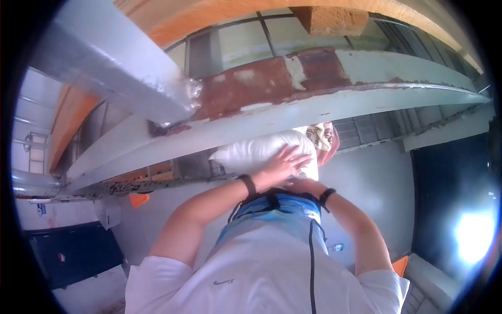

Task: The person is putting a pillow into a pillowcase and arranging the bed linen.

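A plump white pillow (251, 152) lies against my waist, beneath the long painted rail. My left hand (285, 165) rests on top of it with the fingers spread. Closer to my body, my right hand (303, 186) presses at the pillow's near edge; its fingers are partly hidden, so their grip does not show. Past the pillow's right end hang a cream cloth with dark print (320, 135) and a pink cloth (329, 149).
A pale rail (277, 118) with peeling paint over rusty red crosses ahead, joined by a thick grey metal post (120, 63). Dark doors (76, 254) stand low left and, likewise dark, at the right (449, 188). A small bottle (336, 247) lies on the grey floor.
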Demonstrator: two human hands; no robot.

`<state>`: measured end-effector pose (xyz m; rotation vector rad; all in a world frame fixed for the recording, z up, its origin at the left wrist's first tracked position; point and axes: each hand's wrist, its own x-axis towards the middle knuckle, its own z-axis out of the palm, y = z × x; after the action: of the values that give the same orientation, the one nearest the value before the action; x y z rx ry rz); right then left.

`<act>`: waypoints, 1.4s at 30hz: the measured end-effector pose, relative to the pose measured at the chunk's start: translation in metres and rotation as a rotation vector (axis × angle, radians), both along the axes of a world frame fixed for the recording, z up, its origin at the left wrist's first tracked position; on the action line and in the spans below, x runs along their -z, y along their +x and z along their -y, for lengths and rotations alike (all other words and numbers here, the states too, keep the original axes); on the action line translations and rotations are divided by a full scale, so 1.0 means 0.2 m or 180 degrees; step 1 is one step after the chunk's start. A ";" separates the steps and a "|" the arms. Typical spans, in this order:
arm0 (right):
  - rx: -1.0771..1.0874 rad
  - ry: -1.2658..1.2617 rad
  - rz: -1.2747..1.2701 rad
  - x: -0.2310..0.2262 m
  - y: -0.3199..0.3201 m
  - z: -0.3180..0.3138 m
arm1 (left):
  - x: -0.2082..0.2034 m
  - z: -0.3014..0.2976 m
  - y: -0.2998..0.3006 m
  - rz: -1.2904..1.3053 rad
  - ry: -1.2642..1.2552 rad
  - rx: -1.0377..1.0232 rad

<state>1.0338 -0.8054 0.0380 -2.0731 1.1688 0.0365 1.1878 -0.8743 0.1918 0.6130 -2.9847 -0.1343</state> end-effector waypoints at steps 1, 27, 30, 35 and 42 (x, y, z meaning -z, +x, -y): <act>-0.0013 0.0018 -0.0007 -0.11 -0.01 -0.01 | 0.04 -0.01 0.05 0.0201 -0.0108 0.0104; 0.0692 -0.1218 0.0758 -0.48 -0.01 0.27 | 0.14 0.06 0.09 -0.0185 0.1040 -0.0613; 0.0804 -0.1142 0.0616 -0.41 -0.03 0.32 | 0.10 0.04 0.22 -0.0991 0.1024 -0.0985; 0.0875 -0.0355 0.0084 -0.39 -0.20 0.31 | 0.12 0.00 0.39 -0.0741 0.0903 -0.1242; 0.0761 0.1109 0.0645 -0.27 -0.14 0.29 | 0.44 -0.07 0.41 -0.0842 0.1234 -0.0467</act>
<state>1.0049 -0.8625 0.0916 -1.5865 1.1831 -0.0775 1.2688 -0.8601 0.1035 0.7776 -2.6599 -0.7328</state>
